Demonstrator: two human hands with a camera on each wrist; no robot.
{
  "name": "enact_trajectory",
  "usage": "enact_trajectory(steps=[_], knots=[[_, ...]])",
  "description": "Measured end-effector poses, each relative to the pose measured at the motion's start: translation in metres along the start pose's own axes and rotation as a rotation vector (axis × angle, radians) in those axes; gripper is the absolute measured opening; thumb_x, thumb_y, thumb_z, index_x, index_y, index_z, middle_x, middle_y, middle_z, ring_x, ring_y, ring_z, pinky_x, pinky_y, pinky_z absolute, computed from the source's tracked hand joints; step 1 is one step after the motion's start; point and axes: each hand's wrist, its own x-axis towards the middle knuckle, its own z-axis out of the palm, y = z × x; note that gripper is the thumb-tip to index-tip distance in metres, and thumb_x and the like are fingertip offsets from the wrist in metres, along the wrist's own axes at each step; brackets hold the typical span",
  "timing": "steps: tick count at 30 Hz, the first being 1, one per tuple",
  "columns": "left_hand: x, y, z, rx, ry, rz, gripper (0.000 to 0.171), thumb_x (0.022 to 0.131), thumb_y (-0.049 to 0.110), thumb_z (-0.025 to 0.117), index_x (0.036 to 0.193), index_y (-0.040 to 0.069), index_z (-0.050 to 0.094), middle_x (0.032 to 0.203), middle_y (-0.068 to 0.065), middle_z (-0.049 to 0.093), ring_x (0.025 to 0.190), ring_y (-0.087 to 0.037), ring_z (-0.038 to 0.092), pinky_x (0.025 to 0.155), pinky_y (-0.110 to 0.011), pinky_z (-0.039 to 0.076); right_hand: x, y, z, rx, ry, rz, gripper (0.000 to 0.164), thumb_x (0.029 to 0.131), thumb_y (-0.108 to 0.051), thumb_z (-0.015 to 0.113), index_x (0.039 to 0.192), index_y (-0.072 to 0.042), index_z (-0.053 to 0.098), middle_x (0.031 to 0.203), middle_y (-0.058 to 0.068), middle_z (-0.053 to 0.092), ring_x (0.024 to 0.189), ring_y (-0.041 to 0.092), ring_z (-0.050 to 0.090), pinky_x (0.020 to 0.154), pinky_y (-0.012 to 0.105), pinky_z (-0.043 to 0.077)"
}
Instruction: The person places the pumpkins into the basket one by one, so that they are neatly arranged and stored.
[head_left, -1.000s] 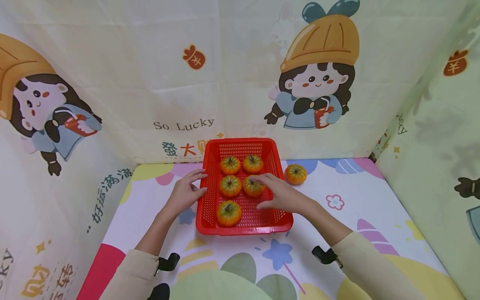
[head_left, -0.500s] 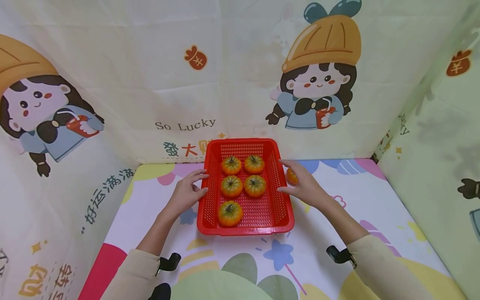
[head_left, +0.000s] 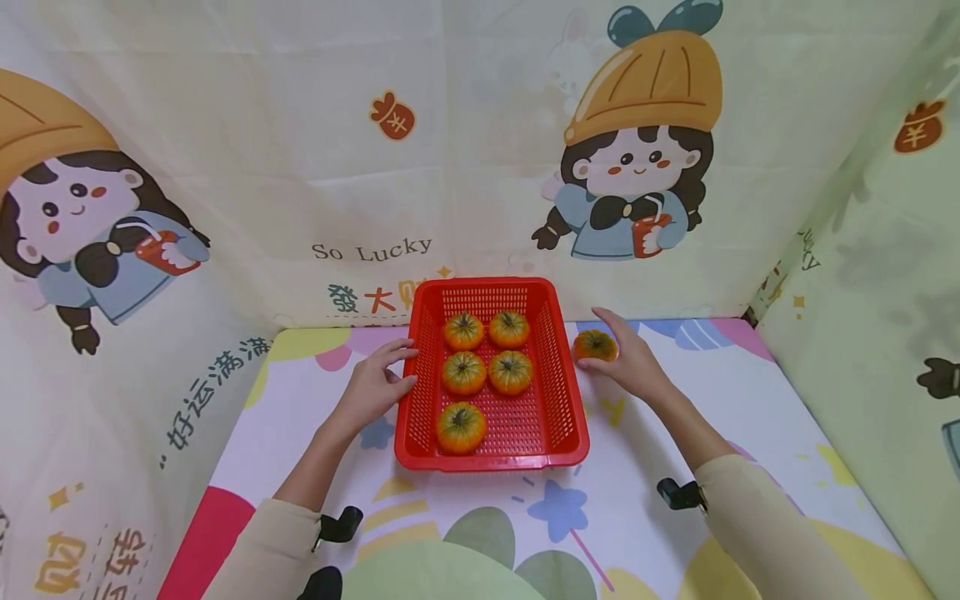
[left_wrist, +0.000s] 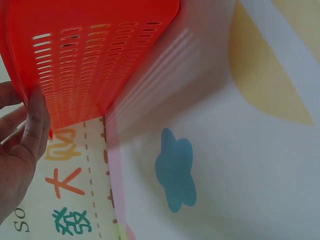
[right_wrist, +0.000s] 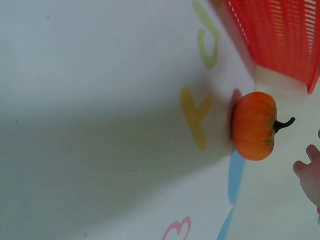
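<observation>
A red plastic basket (head_left: 491,461) with slotted walls stands on the table and holds several small orange pumpkins, among them a pumpkin (head_left: 461,428) at the front left. My left hand (head_left: 372,385) is at the basket's left rim; in the left wrist view its fingers (left_wrist: 35,125) bend at the rim. Just right of the basket, one more pumpkin (head_left: 596,345) sits on the table. My right hand (head_left: 632,358) spreads thumb and fingers about that pumpkin from the right. In the right wrist view, fingertips (right_wrist: 300,167) show apart from the pumpkin (right_wrist: 254,126) and its dark stem.
A patterned cloth (head_left: 660,475) covers the table. Behind the basket rises a pale printed backdrop (head_left: 480,167), with matching side walls at left and right. The basket's bottom (head_left: 517,421) shows bare at the front right.
My right hand has moved from over the basket, out past its right rim, to the pumpkin outside. The left hand stays at the left rim.
</observation>
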Motion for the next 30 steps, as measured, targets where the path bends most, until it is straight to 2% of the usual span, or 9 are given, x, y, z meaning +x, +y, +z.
enact_trajectory(steps=[4, 12, 19, 25, 30], knots=[[-0.001, 0.001, 0.000, -0.003, -0.004, -0.004, 0.048, 0.093, 0.010, 0.074, 0.139, 0.003, 0.063, 0.157, -0.009, 0.049, 0.072, -0.015, 0.067, 0.072, -0.025, 0.061, 0.006, 0.010, 0.001, 0.006, -0.017, 0.038, 0.099, 0.086, -0.028, 0.085, 0.165, -0.021, 0.025, 0.169, 0.016, 0.027, 0.155, 0.043, 0.026, 0.114, 0.070, 0.035], [-0.001, 0.002, -0.001, -0.005, -0.007, -0.007, 0.048, 0.093, 0.009, 0.074, 0.139, 0.003, 0.063, 0.157, -0.009, 0.049, 0.072, -0.016, 0.067, 0.073, -0.027, 0.062, 0.016, 0.034, 0.009, 0.001, -0.027, 0.056, 0.104, 0.085, -0.025, 0.086, 0.164, -0.005, 0.021, 0.167, 0.026, 0.024, 0.151, 0.049, 0.029, 0.120, 0.068, 0.026], [-0.001, 0.003, 0.000, -0.007, -0.004, -0.017, 0.048, 0.093, 0.010, 0.073, 0.140, 0.004, 0.063, 0.157, -0.008, 0.049, 0.074, -0.016, 0.068, 0.073, -0.027, 0.062, 0.018, 0.045, 0.016, 0.008, -0.061, 0.157, 0.104, 0.088, -0.025, 0.083, 0.165, -0.006, 0.016, 0.167, 0.029, 0.023, 0.151, 0.051, 0.027, 0.119, 0.069, 0.026], [-0.001, 0.003, 0.000, -0.014, -0.003, -0.016, 0.048, 0.093, 0.010, 0.073, 0.140, 0.003, 0.062, 0.157, -0.008, 0.049, 0.074, -0.016, 0.068, 0.073, -0.027, 0.062, 0.018, 0.049, 0.020, 0.020, -0.076, 0.171, 0.099, 0.090, -0.022, 0.081, 0.165, -0.006, 0.018, 0.166, 0.029, 0.026, 0.150, 0.050, 0.029, 0.120, 0.068, 0.026], [-0.002, 0.003, 0.000, -0.018, -0.004, -0.009, 0.048, 0.093, 0.010, 0.073, 0.140, 0.003, 0.063, 0.157, -0.009, 0.049, 0.074, -0.017, 0.068, 0.073, -0.027, 0.062, 0.018, 0.050, 0.021, 0.003, -0.074, 0.157, 0.092, 0.091, -0.019, 0.080, 0.162, -0.002, 0.023, 0.162, 0.030, 0.031, 0.147, 0.051, 0.033, 0.120, 0.067, 0.027]])
